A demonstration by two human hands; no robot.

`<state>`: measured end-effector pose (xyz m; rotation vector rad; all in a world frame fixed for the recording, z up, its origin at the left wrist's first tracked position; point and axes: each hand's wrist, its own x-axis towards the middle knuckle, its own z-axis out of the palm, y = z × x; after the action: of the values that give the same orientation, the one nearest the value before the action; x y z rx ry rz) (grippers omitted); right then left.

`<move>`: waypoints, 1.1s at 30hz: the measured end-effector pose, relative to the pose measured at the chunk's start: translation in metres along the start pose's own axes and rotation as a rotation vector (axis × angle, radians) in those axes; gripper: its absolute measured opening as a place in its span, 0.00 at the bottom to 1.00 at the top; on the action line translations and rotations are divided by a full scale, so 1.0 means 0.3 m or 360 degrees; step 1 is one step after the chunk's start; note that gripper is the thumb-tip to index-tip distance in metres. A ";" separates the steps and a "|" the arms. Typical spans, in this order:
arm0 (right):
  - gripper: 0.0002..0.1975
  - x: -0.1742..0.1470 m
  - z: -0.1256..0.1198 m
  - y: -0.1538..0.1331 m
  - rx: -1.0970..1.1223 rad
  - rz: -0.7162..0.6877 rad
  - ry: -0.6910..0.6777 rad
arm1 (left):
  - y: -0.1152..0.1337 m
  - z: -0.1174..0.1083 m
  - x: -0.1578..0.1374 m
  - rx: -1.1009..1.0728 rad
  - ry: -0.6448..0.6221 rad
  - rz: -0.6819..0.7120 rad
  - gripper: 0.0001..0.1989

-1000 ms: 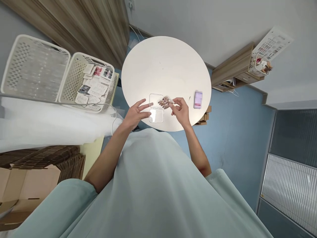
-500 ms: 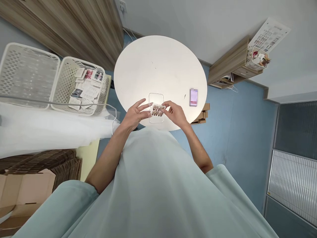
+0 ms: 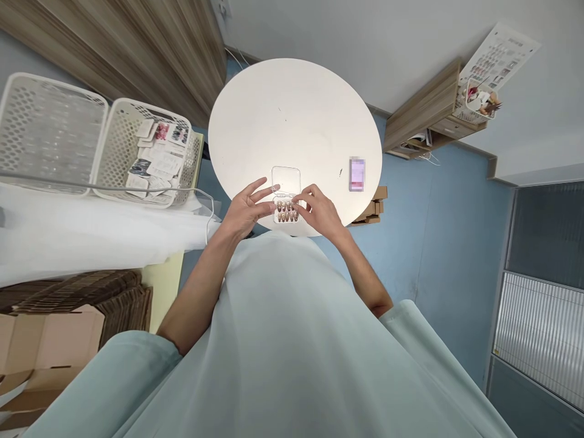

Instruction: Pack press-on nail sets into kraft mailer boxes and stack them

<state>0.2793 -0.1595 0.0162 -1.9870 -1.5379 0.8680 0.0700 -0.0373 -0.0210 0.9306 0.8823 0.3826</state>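
Round white table: clear case, open; nail card, lowered since the previous view into the case's near half (seating looks nearly done). Left hand: spread, at case's left edge. Right hand: fingertips at card, pinch uncertain.

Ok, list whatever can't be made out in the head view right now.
All in the head view:
Upper right part of the nail set: covered by fingers of the right hand; whether they grip or just touch, I can't tell.
Screen of the phone: blurred into blocks.
Any print on the cards: too small, partly overlapped.
Rest of the open carton: cut off by the left edge.
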 end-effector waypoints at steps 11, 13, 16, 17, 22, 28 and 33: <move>0.26 0.055 -0.002 0.032 0.0509 0.0245 0.0482 | 0.002 -0.022 -0.049 -0.0134 -0.0072 -0.0087 0.44; 0.31 0.092 0.008 0.049 0.0667 0.0337 0.0447 | -0.001 -0.026 -0.057 -0.0147 -0.0097 -0.0101 0.43; 0.34 0.138 0.038 0.056 0.0774 0.0382 0.0377 | -0.008 -0.035 -0.067 -0.0133 -0.0113 -0.0117 0.43; 0.34 0.148 0.050 0.054 0.0780 0.0376 0.0380 | -0.011 -0.040 -0.070 -0.0122 -0.0111 -0.0121 0.43; 0.32 0.161 0.067 0.013 0.0723 0.0264 0.0450 | -0.027 -0.069 -0.081 -0.0125 -0.0073 -0.0129 0.41; 0.27 0.082 0.001 -0.080 0.0637 0.0072 0.0412 | -0.027 -0.086 -0.071 -0.0155 -0.0040 -0.0072 0.40; 0.24 -0.013 -0.008 -0.108 0.0668 0.0017 0.0323 | -0.004 -0.080 -0.054 -0.0130 0.0010 -0.0020 0.35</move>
<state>0.2590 -0.1552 0.0414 -1.7174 -1.1252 0.8789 0.0411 -0.0354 -0.0212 0.8488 0.8715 0.4080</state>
